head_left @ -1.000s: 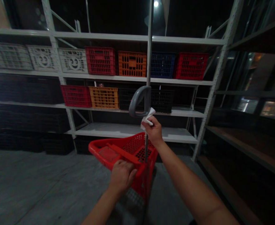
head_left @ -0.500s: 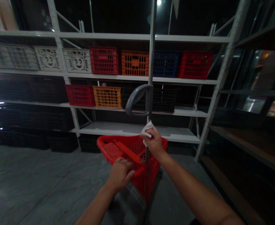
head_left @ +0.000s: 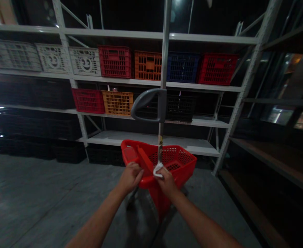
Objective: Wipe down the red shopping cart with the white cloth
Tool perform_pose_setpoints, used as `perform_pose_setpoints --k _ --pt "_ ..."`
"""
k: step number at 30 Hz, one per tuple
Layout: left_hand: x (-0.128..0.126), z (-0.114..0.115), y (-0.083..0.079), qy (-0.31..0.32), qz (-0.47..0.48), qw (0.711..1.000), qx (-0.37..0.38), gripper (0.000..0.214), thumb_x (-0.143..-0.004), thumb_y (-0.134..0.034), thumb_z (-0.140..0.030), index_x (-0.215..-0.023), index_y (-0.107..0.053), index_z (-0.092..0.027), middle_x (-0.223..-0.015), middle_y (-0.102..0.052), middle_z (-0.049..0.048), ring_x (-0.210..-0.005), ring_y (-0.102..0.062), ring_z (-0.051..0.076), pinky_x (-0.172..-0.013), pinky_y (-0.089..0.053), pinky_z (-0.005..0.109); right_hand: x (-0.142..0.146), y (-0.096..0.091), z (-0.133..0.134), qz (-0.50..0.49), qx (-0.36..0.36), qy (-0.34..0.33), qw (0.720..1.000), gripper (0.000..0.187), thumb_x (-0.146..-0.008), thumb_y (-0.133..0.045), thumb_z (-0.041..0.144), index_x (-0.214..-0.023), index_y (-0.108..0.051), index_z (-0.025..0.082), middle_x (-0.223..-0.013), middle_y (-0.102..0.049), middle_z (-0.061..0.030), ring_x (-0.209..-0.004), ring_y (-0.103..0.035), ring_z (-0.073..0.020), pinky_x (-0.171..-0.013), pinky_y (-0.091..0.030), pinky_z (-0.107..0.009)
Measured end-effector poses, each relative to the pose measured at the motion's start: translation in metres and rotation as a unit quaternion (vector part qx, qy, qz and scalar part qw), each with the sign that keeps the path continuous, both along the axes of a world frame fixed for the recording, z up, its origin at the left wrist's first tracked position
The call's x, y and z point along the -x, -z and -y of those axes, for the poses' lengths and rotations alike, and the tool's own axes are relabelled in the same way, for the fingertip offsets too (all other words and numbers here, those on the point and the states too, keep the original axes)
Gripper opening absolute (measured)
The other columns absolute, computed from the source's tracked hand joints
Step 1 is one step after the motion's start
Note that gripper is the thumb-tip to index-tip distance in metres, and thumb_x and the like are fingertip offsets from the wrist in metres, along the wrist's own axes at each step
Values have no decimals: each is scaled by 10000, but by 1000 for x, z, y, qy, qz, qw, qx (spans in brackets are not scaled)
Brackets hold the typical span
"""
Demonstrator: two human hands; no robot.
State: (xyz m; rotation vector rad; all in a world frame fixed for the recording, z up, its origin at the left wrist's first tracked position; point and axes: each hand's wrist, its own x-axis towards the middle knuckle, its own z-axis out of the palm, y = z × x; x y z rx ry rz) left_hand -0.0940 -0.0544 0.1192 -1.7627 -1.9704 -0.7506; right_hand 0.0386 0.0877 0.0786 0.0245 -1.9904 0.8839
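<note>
A red plastic shopping basket (head_left: 182,160) stands in front of me with a thin metal pole (head_left: 160,141) rising from its near side to a grey loop handle (head_left: 148,105). My left hand (head_left: 130,176) is closed on the basket's near rim. My right hand (head_left: 167,179) is closed on a small white cloth (head_left: 157,169) pressed against the base of the pole, just right of my left hand.
White metal shelving (head_left: 151,84) fills the wall ahead, holding white, red, orange, blue and black crates (head_left: 115,62). Dark stacked crates (head_left: 24,117) line the left. A darker rack (head_left: 278,151) runs along the right. The floor (head_left: 37,199) is grey concrete.
My right hand slid the white cloth down the pole from just under the grey handle to the basket's rim. The basket shifted right and its far end came level.
</note>
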Motion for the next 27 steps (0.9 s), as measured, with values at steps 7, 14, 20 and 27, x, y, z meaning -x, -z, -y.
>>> perform_pose_setpoints --k 7,14,20,27 --pt "15 11 -14 -26 -2 999 21 336 -882 -324 -311 -733 -594 -176 -792 -612 42 -816 -540 168 -838 -399 342 -33 10 -35 73 10 220 973 107 -788 -500 204 -810 -603 182 -1122 -553 -110 -947 -570 -202 -808 -445 -316" --pt "-30 8 -13 -146 -51 987 37 356 -886 -323 -352 -831 -638 -197 -883 -662 59 -886 -576 207 -927 -338 430 -9 0 4 141 -16 149 979 315 -826 -411 99 -1082 -563 203 -1047 -639 -89 -948 -608 -197 -823 -477 -322" --pt "-29 1 -3 -189 -78 978 51 416 -859 -334 -424 -685 -621 -177 -670 -653 85 -714 -586 223 -818 -370 419 -9 33 6 124 -118 77 982 580 -741 -369 -18 -1264 -493 200 -1231 -564 -90 -1156 -502 -204 -1005 -382 -403" --pt "-12 8 -4 -191 -120 971 73 426 -839 -350 -497 -709 -620 -193 -682 -664 73 -715 -593 210 -792 -370 376 10 32 1 165 -110 54 979 660 -696 -373 -37 -1272 -492 263 -1272 -530 -14 -1206 -461 -202 -1027 -356 -444"
